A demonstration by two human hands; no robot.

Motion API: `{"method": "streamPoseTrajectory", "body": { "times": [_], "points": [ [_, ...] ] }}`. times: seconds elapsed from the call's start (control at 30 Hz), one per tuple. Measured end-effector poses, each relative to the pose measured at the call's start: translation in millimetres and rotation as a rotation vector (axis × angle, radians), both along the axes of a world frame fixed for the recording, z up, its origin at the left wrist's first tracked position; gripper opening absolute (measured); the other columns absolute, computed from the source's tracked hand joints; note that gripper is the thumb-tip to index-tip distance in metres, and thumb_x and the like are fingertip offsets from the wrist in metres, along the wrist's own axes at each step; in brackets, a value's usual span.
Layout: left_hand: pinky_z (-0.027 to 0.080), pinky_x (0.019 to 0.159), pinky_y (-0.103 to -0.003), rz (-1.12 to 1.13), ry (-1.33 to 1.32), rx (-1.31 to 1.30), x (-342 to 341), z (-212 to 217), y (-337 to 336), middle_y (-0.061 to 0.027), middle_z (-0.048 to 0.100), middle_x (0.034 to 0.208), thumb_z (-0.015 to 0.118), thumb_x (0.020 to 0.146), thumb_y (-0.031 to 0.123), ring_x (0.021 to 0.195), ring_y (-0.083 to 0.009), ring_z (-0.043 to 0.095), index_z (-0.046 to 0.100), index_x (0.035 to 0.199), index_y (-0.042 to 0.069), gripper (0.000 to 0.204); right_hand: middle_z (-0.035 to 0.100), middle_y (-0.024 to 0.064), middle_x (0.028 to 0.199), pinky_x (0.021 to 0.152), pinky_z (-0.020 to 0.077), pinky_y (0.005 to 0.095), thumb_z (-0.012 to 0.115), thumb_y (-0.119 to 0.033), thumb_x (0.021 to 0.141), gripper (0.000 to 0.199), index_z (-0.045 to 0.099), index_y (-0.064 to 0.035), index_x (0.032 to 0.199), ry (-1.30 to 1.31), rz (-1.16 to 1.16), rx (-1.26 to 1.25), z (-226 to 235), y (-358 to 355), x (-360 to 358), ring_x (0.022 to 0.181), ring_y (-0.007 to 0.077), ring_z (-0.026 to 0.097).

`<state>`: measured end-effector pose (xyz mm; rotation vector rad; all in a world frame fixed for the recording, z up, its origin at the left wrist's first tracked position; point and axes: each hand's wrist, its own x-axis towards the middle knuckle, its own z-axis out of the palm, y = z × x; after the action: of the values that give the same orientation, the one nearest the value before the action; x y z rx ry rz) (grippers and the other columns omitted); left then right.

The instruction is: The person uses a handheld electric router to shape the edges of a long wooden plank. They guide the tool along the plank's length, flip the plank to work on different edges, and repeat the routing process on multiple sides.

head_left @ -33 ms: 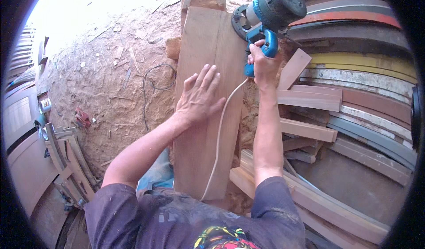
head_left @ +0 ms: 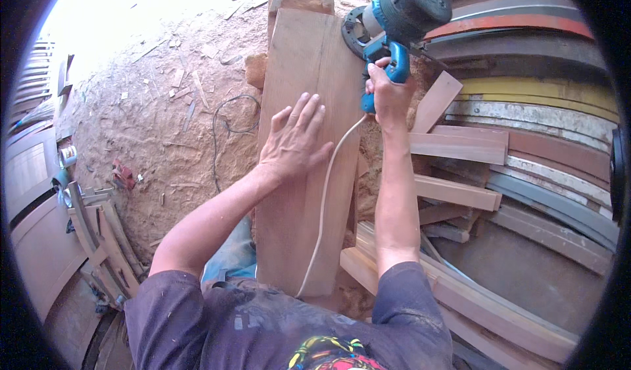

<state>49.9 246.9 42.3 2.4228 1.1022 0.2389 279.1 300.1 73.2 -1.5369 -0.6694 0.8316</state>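
Observation:
A long reddish wooden plank [head_left: 309,192] lies lengthwise in front of me. My left hand [head_left: 296,140] presses flat on its middle with the fingers spread. My right hand [head_left: 388,97] grips the blue handle of a blue and grey power router [head_left: 401,15], which sits at the plank's far right edge. The tool's white cord [head_left: 323,199] trails back across the plank toward my body.
Sawdust and wood chips cover the floor [head_left: 164,120], with a thin black cable [head_left: 227,117] looped on it. Short wood offcuts [head_left: 460,146] and curved coloured boards [head_left: 545,100] are piled on the right. Panelled doors [head_left: 33,192] and curved frames [head_left: 105,238] lie at the left.

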Motion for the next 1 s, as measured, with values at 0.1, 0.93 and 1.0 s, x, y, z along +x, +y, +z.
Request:
{"method": "streamPoseTrajectory", "body": {
  "times": [0.1, 0.93, 1.0],
  "points": [
    [0.021, 0.129, -0.049, -0.01, -0.04, 0.036, -1, -2, 9, -0.0186, 0.035, 0.173, 0.064, 0.102, 0.05, 0.166, -0.0299, 0.023, 0.044, 0.16, -0.002, 0.08, 0.063, 0.0006, 0.072, 0.051, 0.0453, 0.0273, 0.074, -0.001, 0.091, 0.008, 0.067, -0.0054, 0.092, -0.044, 0.004, -0.024, 0, 3, -2, 0.055, 0.0088, 0.058],
    [0.028, 0.124, -0.052, 0.347, -0.346, 0.127, 121, -47, 172, -0.0185, 0.04, 0.163, 0.074, 0.091, 0.05, 0.154, -0.0358, 0.038, 0.05, 0.151, 0.006, 0.078, 0.062, -0.0005, 0.071, 0.052, 0.0456, 0.0277, 0.074, 0.0, 0.093, 0.007, 0.069, -0.0048, 0.095, -0.196, -0.027, -0.038, -12, -32, -9, 0.057, 0.0086, 0.059],
    [0.024, 0.127, -0.052, 0.32, -0.342, 0.1, 112, -46, 158, -0.0196, 0.038, 0.165, 0.075, 0.09, 0.049, 0.156, -0.037, 0.034, 0.047, 0.152, 0.005, 0.081, 0.063, -0.0009, 0.072, 0.052, 0.0452, 0.027, 0.074, -0.001, 0.093, 0.007, 0.069, -0.0052, 0.095, -0.203, -0.045, -0.056, -13, -47, -16, 0.058, 0.0079, 0.059]
  ]
}}
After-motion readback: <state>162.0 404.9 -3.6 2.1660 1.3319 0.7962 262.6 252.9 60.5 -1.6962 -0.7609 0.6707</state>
